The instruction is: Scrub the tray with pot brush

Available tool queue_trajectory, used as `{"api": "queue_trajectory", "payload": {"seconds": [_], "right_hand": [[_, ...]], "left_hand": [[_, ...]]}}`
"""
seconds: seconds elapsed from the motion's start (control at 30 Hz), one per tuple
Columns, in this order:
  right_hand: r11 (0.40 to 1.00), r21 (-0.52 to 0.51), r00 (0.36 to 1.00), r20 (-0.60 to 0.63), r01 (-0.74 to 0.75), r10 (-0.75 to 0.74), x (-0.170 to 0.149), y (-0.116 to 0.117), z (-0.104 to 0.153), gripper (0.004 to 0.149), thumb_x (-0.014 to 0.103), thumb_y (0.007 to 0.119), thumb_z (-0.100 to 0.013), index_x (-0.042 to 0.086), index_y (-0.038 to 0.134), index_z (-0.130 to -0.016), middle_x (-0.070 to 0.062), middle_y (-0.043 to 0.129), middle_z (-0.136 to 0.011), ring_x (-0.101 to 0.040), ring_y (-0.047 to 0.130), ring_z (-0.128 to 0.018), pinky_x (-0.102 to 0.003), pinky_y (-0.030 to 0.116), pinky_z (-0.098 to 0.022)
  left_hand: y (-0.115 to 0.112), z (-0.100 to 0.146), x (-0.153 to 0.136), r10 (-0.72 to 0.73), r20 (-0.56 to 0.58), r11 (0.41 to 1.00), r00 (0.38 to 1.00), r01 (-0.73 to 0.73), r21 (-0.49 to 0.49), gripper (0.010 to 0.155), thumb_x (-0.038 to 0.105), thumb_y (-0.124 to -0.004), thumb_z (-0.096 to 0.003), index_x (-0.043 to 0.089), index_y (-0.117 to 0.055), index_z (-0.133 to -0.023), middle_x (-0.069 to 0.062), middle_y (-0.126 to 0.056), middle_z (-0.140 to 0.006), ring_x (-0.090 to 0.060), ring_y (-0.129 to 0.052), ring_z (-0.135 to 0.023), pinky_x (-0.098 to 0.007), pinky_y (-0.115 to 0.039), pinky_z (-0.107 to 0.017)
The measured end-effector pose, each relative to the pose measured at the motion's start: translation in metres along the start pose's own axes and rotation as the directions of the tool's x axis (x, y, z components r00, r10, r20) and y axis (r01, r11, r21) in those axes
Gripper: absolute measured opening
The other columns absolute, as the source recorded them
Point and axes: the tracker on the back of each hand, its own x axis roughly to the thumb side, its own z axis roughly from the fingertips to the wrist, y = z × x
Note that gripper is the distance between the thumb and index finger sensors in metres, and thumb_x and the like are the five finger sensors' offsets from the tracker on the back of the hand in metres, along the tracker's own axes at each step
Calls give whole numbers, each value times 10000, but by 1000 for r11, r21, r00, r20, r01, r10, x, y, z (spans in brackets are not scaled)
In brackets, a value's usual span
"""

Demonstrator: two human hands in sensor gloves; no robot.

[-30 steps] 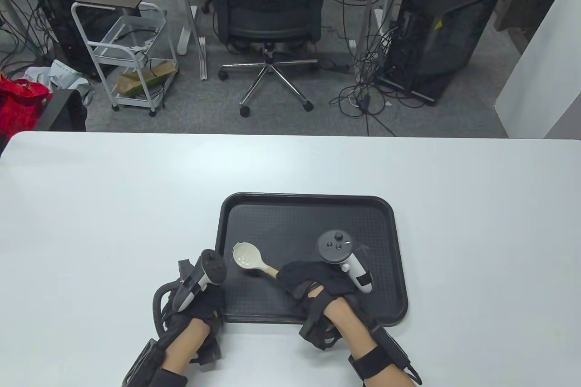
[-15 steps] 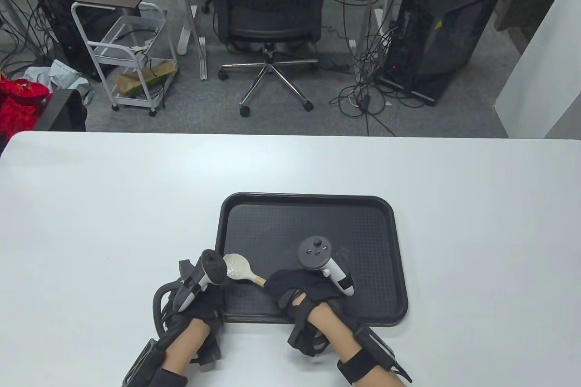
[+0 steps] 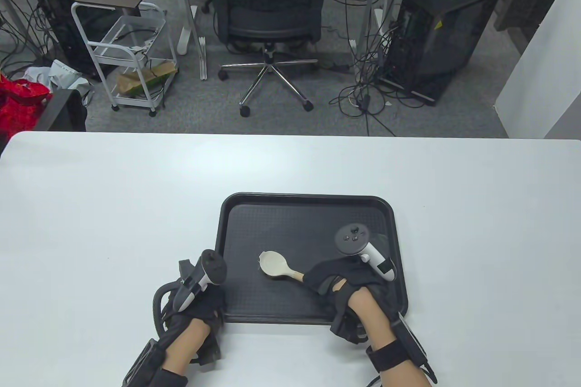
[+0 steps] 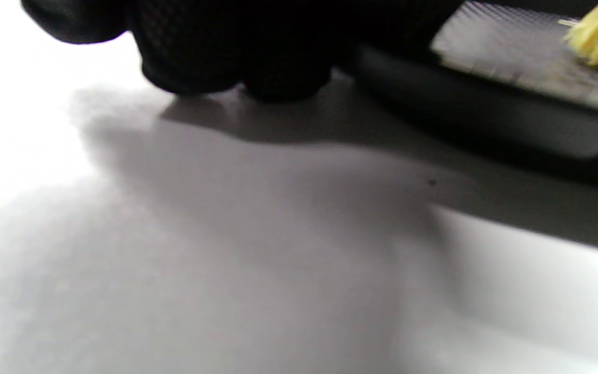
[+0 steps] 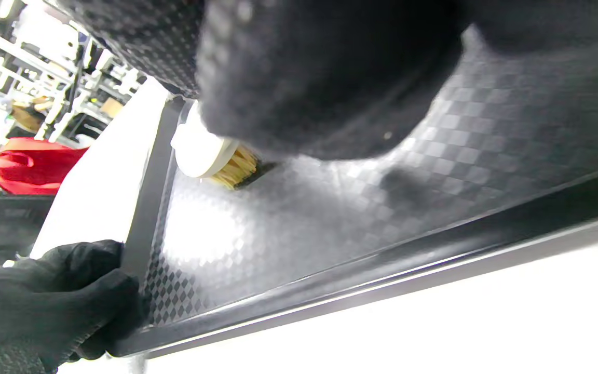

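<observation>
black-gloved right hand (image 3: 338, 285) around pot brush (image 3: 278, 266)

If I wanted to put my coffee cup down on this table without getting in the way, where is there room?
The white table lies bare left of the black tray, right of it, and between its far rim and the table's far edge. The near middle is crowded: left hand at the tray's corner, right hand working the pot brush.

right hand (image 3: 338, 285) holds pot brush (image 3: 277, 266) on tray (image 3: 308, 212) | left hand (image 3: 199, 303) at tray's near-left corner
</observation>
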Motion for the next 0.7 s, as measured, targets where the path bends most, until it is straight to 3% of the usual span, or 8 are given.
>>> {"api": "queue_trajectory", "payload": {"seconds": [0.33, 0.7], "right_hand": [[999, 26, 998, -45, 36, -35, -36, -31, 7, 540, 411, 848, -488, 41, 782, -875, -132, 973, -526, -221, 999, -97, -393, 866, -48], [991, -35, 983, -126, 127, -130, -89, -71, 27, 513, 390, 904, -456, 41, 857, -829, -158, 992, -479, -254, 981, -58, -421, 848, -37]], "left_hand": [[0, 0, 0, -7, -2, 1000, 1000, 7, 3, 668, 434, -742, -444, 70, -518, -958, -1, -819, -744, -217, -920, -548, -502, -757, -494], [0, 0, 1, -9, -2, 1000, 1000, 9, 3, 667, 435, -741, -445, 71, -517, -957, 0, -819, -745, -217, -920, -548, -503, -757, -494]]}}
